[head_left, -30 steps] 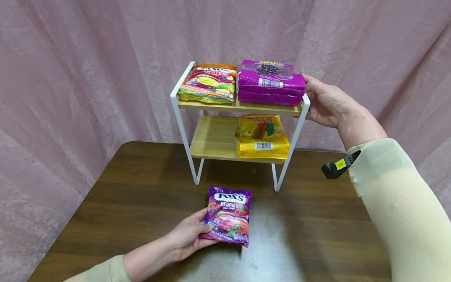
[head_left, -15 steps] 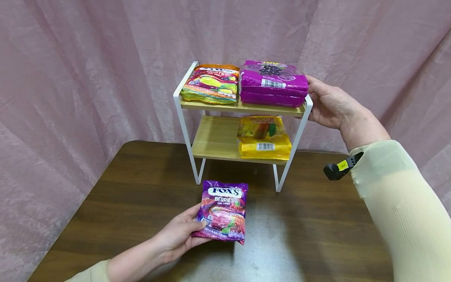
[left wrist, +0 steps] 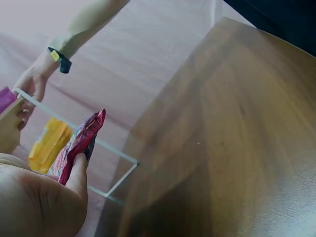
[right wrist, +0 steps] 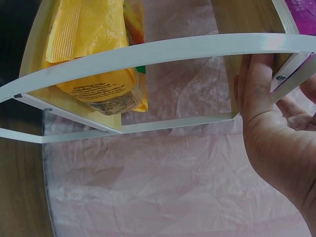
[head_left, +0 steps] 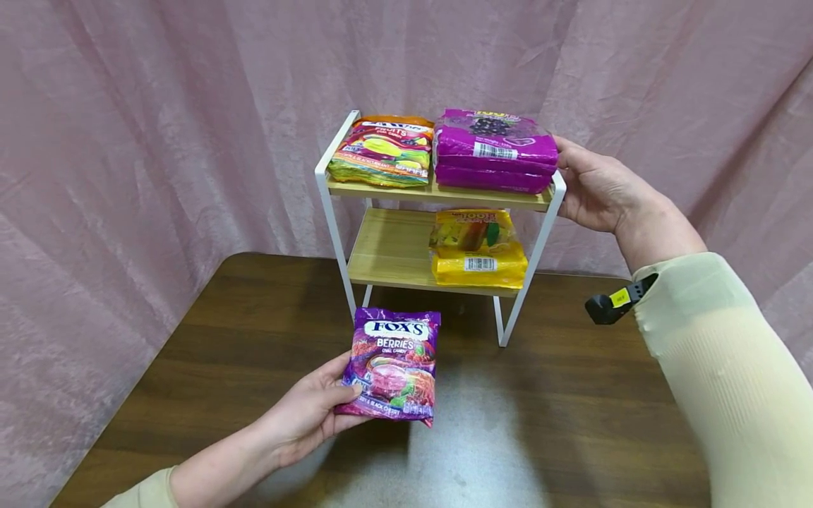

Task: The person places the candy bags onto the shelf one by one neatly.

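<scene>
My left hand (head_left: pixel 311 410) holds a purple bag of Fox's berries candy (head_left: pixel 396 360) by its lower left side, thumb on the front. The bag is above the table, in front of a two-tier shelf rack (head_left: pixel 444 195), and appears edge-on in the left wrist view. My right hand (head_left: pixel 600 187) grips the right end of the rack's upper board. In the right wrist view the fingers (right wrist: pixel 259 84) reach beneath that board, with the thumb on the upper side. Beside this hand, a purple grape-pictured pack (head_left: pixel 495 152) lies on the upper board.
Left on the upper board is a stack of fruit candy bags (head_left: pixel 381 152). A yellow pack (head_left: pixel 479 250) occupies the right of the lower board (head_left: pixel 387 247). The rack stands on a brown wooden table (head_left: pixel 571 395), with a pink curtain (head_left: pixel 190 127) behind.
My left hand has lifted the candy bag up and to the left, closer to the rack. The right hand keeps its hold on the rack; the view has shifted slightly.
</scene>
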`<state>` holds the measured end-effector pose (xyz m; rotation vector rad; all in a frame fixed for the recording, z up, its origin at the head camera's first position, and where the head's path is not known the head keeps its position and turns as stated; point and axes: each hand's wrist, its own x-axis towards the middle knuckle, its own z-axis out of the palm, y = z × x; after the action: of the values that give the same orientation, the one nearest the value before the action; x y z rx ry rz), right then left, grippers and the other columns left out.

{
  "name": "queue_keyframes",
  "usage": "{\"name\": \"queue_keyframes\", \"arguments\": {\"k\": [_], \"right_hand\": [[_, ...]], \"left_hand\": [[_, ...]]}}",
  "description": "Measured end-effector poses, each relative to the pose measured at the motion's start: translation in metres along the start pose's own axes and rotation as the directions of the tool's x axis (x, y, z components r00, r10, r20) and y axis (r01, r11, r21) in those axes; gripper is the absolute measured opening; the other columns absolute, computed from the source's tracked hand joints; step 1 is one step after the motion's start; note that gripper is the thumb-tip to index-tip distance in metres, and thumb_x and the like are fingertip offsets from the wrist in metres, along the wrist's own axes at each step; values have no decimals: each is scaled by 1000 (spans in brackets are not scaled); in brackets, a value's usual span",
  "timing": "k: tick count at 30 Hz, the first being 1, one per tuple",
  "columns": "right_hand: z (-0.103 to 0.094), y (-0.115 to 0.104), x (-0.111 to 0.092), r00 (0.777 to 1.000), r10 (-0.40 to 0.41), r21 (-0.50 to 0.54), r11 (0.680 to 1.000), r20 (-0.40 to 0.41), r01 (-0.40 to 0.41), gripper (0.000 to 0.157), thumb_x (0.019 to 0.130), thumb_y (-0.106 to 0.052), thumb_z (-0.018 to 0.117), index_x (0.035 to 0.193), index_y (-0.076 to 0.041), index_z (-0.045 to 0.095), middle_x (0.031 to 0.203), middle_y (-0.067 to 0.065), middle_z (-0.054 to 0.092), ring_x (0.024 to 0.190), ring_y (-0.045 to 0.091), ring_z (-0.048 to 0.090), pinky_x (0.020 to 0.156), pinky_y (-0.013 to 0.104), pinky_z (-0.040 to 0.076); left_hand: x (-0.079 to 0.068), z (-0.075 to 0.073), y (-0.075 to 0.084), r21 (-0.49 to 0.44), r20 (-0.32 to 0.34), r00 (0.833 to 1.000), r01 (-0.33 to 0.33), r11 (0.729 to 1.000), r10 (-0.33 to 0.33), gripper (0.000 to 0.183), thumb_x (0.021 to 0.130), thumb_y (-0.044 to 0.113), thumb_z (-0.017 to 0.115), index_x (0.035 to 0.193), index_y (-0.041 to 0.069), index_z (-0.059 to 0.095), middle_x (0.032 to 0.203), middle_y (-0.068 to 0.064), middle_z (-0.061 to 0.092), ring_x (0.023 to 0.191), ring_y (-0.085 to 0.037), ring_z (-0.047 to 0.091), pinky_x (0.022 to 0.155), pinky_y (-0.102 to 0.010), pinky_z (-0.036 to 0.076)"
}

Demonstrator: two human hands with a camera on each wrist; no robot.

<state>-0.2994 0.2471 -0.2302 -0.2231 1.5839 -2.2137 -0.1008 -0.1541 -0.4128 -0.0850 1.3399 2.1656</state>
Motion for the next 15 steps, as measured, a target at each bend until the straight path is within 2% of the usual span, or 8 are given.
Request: {"name": "queue_keyframes", "arguments": {"k": [10, 15], "right_hand": [[-1, 1, 0, 1000, -11, 4, 1000, 12, 11, 58, 108, -9, 47, 160, -32, 35, 125, 13, 64, 94, 23, 71, 82, 41, 61], [0, 1, 0, 1000, -9, 5, 1000, 9, 9, 59, 108, -9, 48, 160, -33, 34, 128, 12, 62, 96, 24, 71, 83, 42, 60]], "left_hand": [[-4, 0, 18, 23, 9, 999, -49, 999, 49, 69, 106, -5, 41, 165, 10, 9, 161, -29, 25, 127, -39, 58, 103, -45, 48], [-3, 0, 27, 29, 23, 997, -71, 997, 71, 69, 106, -4, 41, 166, 11, 10, 162, -27, 24, 129, -38, 56, 104, -46, 47]]}}
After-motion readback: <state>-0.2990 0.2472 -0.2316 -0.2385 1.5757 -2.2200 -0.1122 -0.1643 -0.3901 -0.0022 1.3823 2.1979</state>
